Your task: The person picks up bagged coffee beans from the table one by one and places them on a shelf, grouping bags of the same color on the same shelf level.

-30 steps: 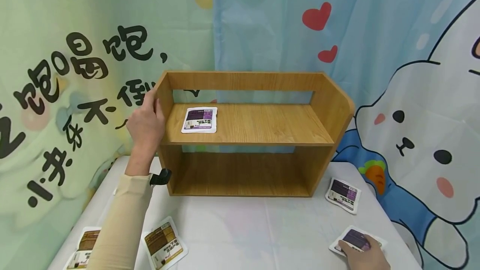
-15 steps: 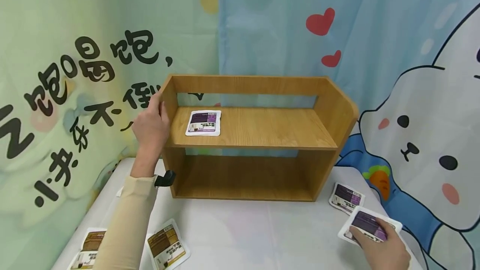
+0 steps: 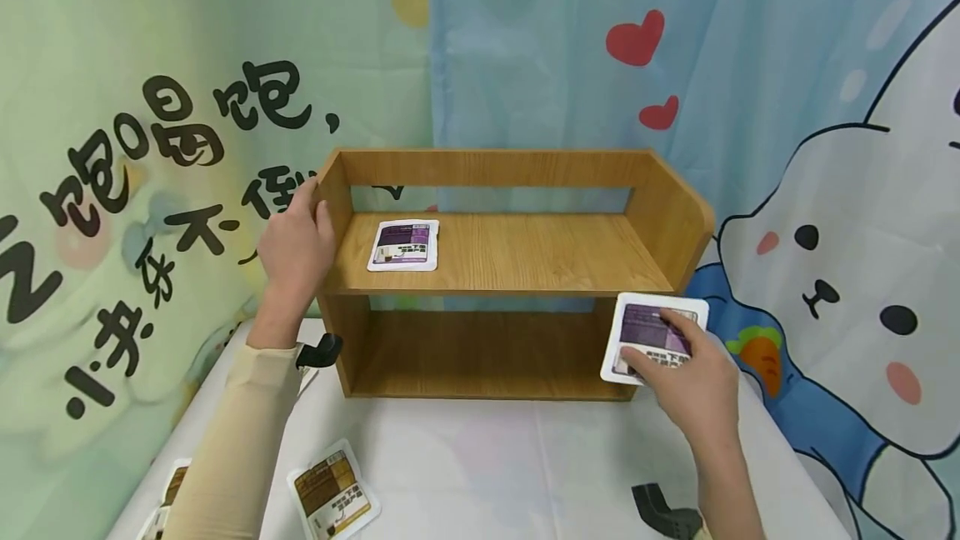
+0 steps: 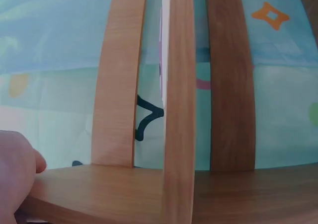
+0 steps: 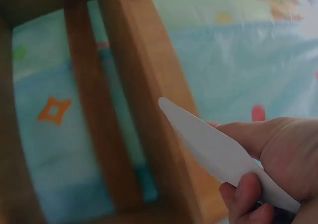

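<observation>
My left hand (image 3: 296, 252) grips the upper left side panel of a two-tier wooden shelf (image 3: 517, 257). In the left wrist view, part of that hand (image 4: 17, 172) shows at the panel's edge. At the shelf's right front, my right hand (image 3: 697, 386) pinches a white packet (image 3: 648, 330) with a purple label, thumb on one side. The right wrist view shows this held packet (image 5: 208, 147) edge-on beside the middle board. Another purple-labelled packet (image 3: 403, 245) lies on the upper tier at the left.
A brown-labelled packet (image 3: 333, 492) lies on the white table (image 3: 480, 473) in front. A second brown one (image 3: 168, 498) is partly hidden by my left sleeve (image 3: 225, 448). Printed curtains (image 3: 510, 40) hang behind the shelf.
My right hand has lifted its purple packet off the table and carried it up and left to the shelf's right side. The other purple packet on the table is now hidden. My left hand stays put.
</observation>
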The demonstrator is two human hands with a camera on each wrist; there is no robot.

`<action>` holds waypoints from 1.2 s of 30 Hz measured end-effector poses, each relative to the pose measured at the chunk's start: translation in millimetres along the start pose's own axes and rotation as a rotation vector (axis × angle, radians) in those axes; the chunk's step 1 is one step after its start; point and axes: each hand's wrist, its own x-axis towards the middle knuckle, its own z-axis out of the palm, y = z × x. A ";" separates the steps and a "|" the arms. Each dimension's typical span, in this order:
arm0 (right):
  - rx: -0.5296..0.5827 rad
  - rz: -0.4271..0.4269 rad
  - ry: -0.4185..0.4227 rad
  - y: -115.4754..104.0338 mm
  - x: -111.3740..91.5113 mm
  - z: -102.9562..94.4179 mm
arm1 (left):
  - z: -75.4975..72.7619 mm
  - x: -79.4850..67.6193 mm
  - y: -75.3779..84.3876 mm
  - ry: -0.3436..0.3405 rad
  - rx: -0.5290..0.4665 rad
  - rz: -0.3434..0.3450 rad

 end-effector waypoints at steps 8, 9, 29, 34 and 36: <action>0.076 -0.180 -0.045 -60.0 18.1 7.6 | -4.4 3.9 6.2 -0.013 0.038 -0.026; 0.079 -0.200 -0.052 -65.8 20.8 9.3 | -5.9 4.9 7.4 -0.020 0.046 -0.027; 0.160 -0.352 -0.211 -151.0 76.1 45.5 | -1.3 11.4 -0.7 0.034 0.026 0.031; 0.161 -0.339 -0.246 -156.8 85.8 54.8 | 3.7 5.8 -0.7 0.069 0.013 0.050; 0.160 -0.319 -0.259 -156.3 89.9 58.1 | 5.8 4.1 0.7 0.080 -0.003 0.062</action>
